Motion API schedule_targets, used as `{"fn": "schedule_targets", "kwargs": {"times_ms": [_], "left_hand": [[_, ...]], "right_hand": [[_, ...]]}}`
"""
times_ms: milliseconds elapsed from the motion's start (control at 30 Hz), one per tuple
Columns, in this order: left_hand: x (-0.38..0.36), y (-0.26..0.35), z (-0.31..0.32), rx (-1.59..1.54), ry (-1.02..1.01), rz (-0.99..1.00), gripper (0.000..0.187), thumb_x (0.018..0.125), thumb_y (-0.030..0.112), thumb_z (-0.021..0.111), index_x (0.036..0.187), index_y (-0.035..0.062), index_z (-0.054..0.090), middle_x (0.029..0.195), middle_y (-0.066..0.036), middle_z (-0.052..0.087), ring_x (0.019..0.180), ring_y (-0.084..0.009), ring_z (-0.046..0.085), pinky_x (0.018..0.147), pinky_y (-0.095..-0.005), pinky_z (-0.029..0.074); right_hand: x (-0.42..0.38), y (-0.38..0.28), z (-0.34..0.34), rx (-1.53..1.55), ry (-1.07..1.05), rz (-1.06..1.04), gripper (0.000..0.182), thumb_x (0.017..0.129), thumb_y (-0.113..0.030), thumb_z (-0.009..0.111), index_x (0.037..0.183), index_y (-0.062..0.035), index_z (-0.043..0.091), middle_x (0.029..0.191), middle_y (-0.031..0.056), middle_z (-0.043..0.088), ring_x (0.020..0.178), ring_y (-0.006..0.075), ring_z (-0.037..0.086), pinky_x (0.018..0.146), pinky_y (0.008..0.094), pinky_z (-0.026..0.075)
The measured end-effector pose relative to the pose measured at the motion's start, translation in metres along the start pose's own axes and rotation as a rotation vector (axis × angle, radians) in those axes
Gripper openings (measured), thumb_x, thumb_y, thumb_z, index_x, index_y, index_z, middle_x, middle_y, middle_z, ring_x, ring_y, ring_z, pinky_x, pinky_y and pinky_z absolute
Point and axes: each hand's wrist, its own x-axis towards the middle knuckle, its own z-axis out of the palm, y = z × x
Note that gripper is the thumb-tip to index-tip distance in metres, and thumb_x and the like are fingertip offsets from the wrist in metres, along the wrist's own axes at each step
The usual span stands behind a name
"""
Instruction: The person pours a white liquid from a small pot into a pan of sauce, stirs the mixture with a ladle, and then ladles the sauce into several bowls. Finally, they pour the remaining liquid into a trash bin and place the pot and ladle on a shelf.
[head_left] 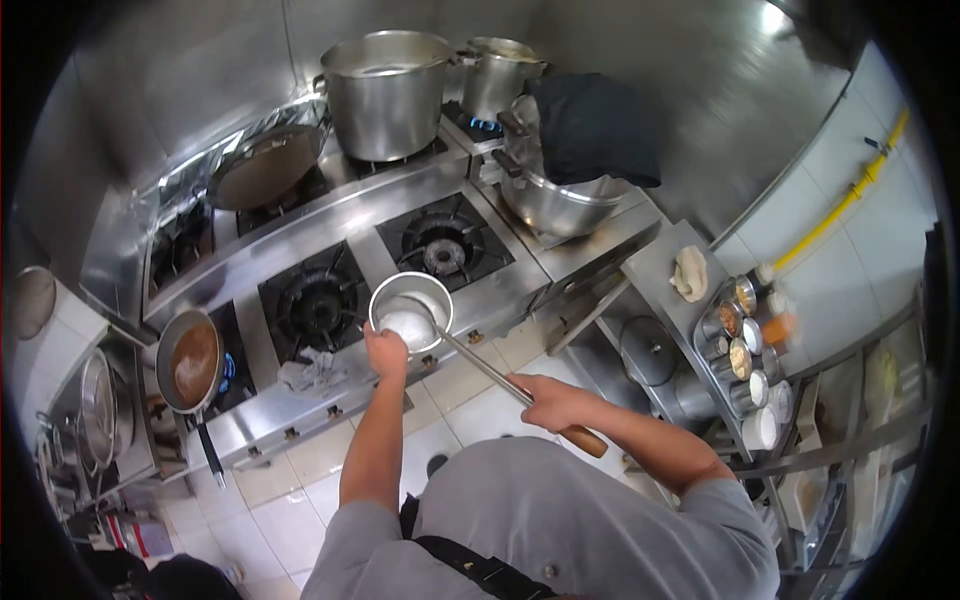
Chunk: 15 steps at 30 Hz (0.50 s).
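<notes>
My left hand (385,352) is closed on the near left side of a small metal pot (447,300), held in front of the stove's edge. White contents show inside the pot. My right hand (552,402) is wrapped round the long handle of a ladle (480,364), whose wooden end sticks out below the hand. The ladle's bowl rests inside the pot. Left of my left hand, a crumpled grey cloth (312,371) lies on the stove's front edge.
A pan of brown sauce (192,365) sits over a blue flame, its handle jutting forward. Large pots (385,100) and a wok (265,170) stand at the back. A metal bowl (560,205) and seasoning tins (740,360) are at the right.
</notes>
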Motion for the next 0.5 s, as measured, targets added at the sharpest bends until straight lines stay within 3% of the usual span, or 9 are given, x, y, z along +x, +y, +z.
{"fn": "schedule_targets", "kwargs": {"times_ms": [67, 133, 167, 300, 367, 500], "left_hand": [[0.002, -0.003, 0.000, 0.031, 0.004, 0.035, 0.045, 0.090, 0.013, 0.047, 0.132, 0.0001, 0.051, 0.127, -0.026, 0.059, 0.117, -0.0425, 0.057, 0.098, -0.0488, 0.044], [0.005, -0.006, 0.001, 0.022, -0.005, 0.057, 0.044, 0.089, 0.013, 0.047, 0.131, 0.0001, 0.052, 0.126, -0.026, 0.059, 0.116, -0.0426, 0.057, 0.098, -0.0492, 0.044], [0.007, -0.008, 0.001, 0.020, -0.018, 0.061, 0.043, 0.089, 0.013, 0.048, 0.130, 0.0000, 0.052, 0.126, -0.026, 0.060, 0.116, -0.0426, 0.057, 0.097, -0.0496, 0.044], [0.005, -0.005, -0.001, 0.053, -0.021, 0.080, 0.042, 0.089, 0.012, 0.049, 0.130, 0.0009, 0.052, 0.126, -0.026, 0.059, 0.116, -0.0430, 0.057, 0.097, -0.0500, 0.044], [0.004, -0.004, -0.003, 0.057, -0.028, 0.068, 0.042, 0.089, 0.013, 0.048, 0.129, 0.0021, 0.053, 0.127, -0.026, 0.059, 0.116, -0.0437, 0.057, 0.097, -0.0504, 0.044], [0.004, -0.005, -0.001, 0.067, -0.013, 0.054, 0.042, 0.090, 0.016, 0.047, 0.130, 0.0029, 0.053, 0.128, -0.025, 0.058, 0.116, -0.0442, 0.056, 0.097, -0.0508, 0.044]], "right_hand": [[0.003, 0.021, 0.006, -0.045, 0.078, -0.099, 0.074, 0.078, -0.006, 0.055, 0.149, -0.0014, 0.035, 0.094, 0.0243, 0.065, 0.084, 0.0346, 0.065, 0.079, 0.0381, 0.052], [-0.001, 0.023, 0.006, -0.089, 0.070, -0.101, 0.071, 0.077, -0.003, 0.055, 0.146, 0.0019, 0.039, 0.114, 0.0288, 0.065, 0.107, 0.0372, 0.063, 0.094, 0.0382, 0.048], [-0.006, 0.021, 0.006, -0.110, 0.071, -0.084, 0.071, 0.077, -0.003, 0.055, 0.146, 0.0012, 0.038, 0.114, 0.0296, 0.064, 0.108, 0.0382, 0.063, 0.095, 0.0394, 0.048], [-0.023, 0.017, 0.004, -0.181, 0.092, -0.036, 0.073, 0.077, -0.003, 0.054, 0.147, 0.0006, 0.037, 0.110, 0.0306, 0.065, 0.105, 0.0404, 0.064, 0.092, 0.0426, 0.049], [-0.027, 0.021, 0.005, -0.246, 0.126, -0.094, 0.077, 0.076, -0.005, 0.051, 0.151, -0.0029, 0.033, 0.090, 0.0295, 0.066, 0.085, 0.0423, 0.065, 0.078, 0.0457, 0.050], [-0.040, 0.008, 0.000, -0.307, 0.089, -0.061, 0.080, 0.072, -0.002, 0.053, 0.149, 0.0025, 0.031, 0.092, 0.0304, 0.067, 0.092, 0.0436, 0.066, 0.083, 0.0483, 0.050]]}}
